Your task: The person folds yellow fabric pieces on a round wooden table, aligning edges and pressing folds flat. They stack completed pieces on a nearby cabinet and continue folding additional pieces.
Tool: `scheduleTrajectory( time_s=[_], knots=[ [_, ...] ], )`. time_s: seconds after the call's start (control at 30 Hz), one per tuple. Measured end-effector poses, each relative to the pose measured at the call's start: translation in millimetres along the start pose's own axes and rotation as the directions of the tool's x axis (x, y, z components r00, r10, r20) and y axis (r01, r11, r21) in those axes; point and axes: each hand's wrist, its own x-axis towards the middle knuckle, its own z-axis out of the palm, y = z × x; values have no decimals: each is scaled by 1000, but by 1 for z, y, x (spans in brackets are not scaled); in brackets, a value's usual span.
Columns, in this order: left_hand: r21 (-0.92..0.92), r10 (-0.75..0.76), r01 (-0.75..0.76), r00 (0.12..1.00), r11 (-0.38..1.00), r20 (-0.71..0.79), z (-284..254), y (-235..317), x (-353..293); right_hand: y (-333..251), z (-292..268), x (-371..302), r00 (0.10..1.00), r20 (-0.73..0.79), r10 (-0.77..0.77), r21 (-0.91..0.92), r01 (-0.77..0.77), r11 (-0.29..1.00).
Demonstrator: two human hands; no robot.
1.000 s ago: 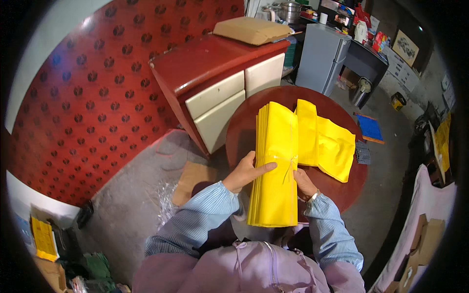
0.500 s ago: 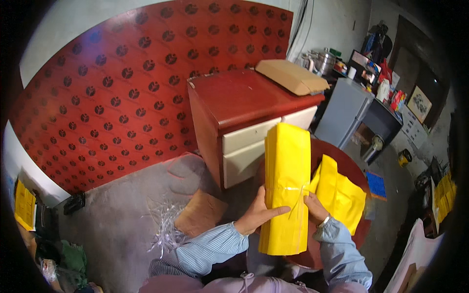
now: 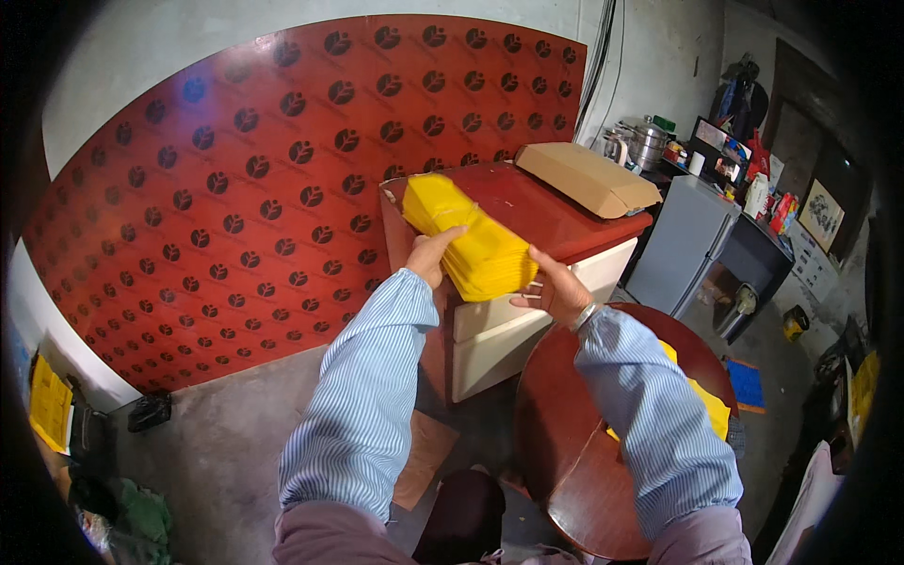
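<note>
Over the front corner of a red-topped cabinet (image 3: pixel 527 212), a thick yellow bundle (image 3: pixel 471 240) of flat, folded pieces tilts in a person's bare hands. Half a second ago it stood lengthwise above the round table (image 3: pixel 589 480), held on both sides; now it has swung left and slants across the cabinet, its layered end facing the wearer. Whether it touches the cabinet top cannot be told. The left hand (image 3: pixel 430 256) grasps the bundle's near side, fingers reaching onto its upper face. The right hand (image 3: pixel 562 290), previously near the tie at mid-length, is at the right end, its thumb by the corner and fingers slightly apart; how firmly it holds cannot be told. More yellow pieces (image 3: pixel 708 407) lie on the table, now largely hidden behind the right sleeve (image 3: pixel 650 405), while more of the bare tabletop shows. Behind, a red panel (image 3: pixel 282 188) carries rows of dark round emblems with fine slanting lettering between them. At far right, a pale wall sheet (image 3: pixel 813 266) and bright packages (image 3: pixel 780 212) beyond the grey refrigerator (image 3: pixel 678 240) bear print too small to read.
</note>
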Motion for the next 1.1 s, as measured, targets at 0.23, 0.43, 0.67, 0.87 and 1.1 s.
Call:
scheduleTrajectory(
  time_s=[0.23,0.43,0.67,0.87,1.1],
  knots=[
    [-81,73,-71,997,994,29,-40,-15,14,39,1,41,970,-139,-199,127,217,968],
    [829,548,-76,782,555,-296,-39,12,41,60,-3,71,883,-230,-409,-54,409,911],
    [940,367,-312,865,-140,341,-11,39,119,62,20,35,501,150,-852,-898,430,94],
    [975,28,-182,982,-124,187,-39,17,135,58,39,43,562,434,-704,-873,456,-174],
    [976,42,-154,986,-153,162,-32,27,128,60,31,43,542,370,-754,-860,507,-57]
  ],
)
